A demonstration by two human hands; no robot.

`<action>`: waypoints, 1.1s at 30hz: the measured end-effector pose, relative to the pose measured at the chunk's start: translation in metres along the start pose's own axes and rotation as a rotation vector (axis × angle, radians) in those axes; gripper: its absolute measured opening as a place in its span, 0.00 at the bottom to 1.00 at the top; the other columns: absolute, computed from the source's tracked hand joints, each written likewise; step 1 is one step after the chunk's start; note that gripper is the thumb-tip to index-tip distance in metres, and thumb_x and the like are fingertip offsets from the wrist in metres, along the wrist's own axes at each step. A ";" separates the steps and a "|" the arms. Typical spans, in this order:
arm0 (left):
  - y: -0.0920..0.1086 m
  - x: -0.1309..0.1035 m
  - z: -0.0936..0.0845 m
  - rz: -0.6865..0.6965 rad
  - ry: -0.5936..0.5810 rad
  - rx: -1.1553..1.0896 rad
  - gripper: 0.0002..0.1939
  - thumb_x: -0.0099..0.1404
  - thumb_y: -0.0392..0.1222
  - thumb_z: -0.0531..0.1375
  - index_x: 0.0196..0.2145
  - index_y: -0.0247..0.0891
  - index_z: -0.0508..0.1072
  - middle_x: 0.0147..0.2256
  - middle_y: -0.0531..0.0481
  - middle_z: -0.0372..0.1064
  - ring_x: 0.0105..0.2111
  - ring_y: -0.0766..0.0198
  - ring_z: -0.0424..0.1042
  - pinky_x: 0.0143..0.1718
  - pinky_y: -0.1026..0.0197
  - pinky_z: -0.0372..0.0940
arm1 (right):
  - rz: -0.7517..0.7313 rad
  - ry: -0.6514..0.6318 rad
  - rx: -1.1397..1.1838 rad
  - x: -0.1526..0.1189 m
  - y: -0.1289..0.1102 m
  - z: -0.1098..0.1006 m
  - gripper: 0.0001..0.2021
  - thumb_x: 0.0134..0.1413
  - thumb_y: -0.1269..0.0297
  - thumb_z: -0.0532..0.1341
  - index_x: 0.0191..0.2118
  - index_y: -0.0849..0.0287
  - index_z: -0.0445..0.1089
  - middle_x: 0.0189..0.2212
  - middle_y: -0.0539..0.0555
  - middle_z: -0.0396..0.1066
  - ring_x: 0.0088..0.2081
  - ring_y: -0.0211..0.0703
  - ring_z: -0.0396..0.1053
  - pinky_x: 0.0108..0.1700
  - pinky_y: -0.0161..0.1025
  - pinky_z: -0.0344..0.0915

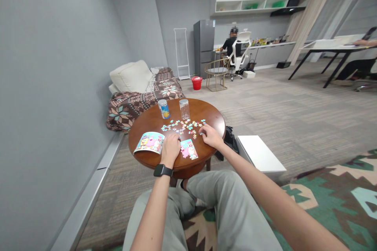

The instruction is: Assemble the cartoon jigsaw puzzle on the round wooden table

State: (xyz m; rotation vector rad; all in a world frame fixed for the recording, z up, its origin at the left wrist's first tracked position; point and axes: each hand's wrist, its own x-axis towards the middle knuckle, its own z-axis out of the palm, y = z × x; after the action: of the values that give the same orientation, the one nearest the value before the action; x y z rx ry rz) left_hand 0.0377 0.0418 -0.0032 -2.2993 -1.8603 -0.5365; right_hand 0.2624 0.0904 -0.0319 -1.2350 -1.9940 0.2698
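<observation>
A partly joined jigsaw puzzle (pixel 188 149) with pink and blue cartoon figures lies near the front of the round wooden table (pixel 149 122). Just left of it rests my left hand (pixel 171 147), its fingers curled; a small dark bit shows at the fingertips, too small to name. Over the table's right side, my right hand (pixel 211 136) pinches what looks like a small bluish puzzle piece (pixel 201 133). Loose puzzle pieces (pixel 191 126) are scattered beyond both hands. Beside my left hand a curved picture sheet (pixel 149 142) shows similar cartoon figures.
Two jars stand at the table's back: a blue-labelled jar (pixel 164 110) and a clear jar (pixel 184 110), both silver-lidded. A white box (pixel 260 152) sits on the floor to the right. Behind are a blanketed couch (pixel 160 86), a red bucket (pixel 196 83) and a seated person (pixel 229 46).
</observation>
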 end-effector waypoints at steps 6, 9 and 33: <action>0.001 0.000 0.000 -0.005 -0.007 -0.009 0.14 0.64 0.30 0.51 0.38 0.37 0.76 0.42 0.44 0.75 0.45 0.56 0.70 0.49 0.55 0.61 | -0.014 -0.001 0.004 0.000 0.001 0.000 0.11 0.48 0.78 0.55 0.34 0.56 0.68 0.36 0.52 0.69 0.39 0.43 0.68 0.47 0.40 0.65; 0.001 0.000 0.001 -0.011 -0.006 -0.012 0.15 0.64 0.30 0.51 0.40 0.37 0.77 0.44 0.43 0.74 0.46 0.55 0.69 0.50 0.55 0.61 | 0.001 -0.004 0.002 0.000 0.001 0.001 0.09 0.49 0.75 0.56 0.34 0.56 0.68 0.35 0.52 0.68 0.37 0.42 0.68 0.44 0.39 0.65; 0.000 0.000 0.002 0.000 0.007 -0.010 0.15 0.65 0.31 0.51 0.42 0.36 0.76 0.43 0.42 0.73 0.45 0.53 0.68 0.49 0.54 0.62 | 0.010 -0.010 -0.021 -0.001 0.002 0.001 0.09 0.51 0.74 0.56 0.36 0.56 0.69 0.37 0.52 0.69 0.35 0.41 0.67 0.44 0.39 0.66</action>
State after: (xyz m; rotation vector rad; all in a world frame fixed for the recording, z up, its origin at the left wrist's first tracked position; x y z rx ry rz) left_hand 0.0378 0.0424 -0.0053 -2.3005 -1.8586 -0.5547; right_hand 0.2636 0.0911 -0.0336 -1.2591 -2.0041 0.2609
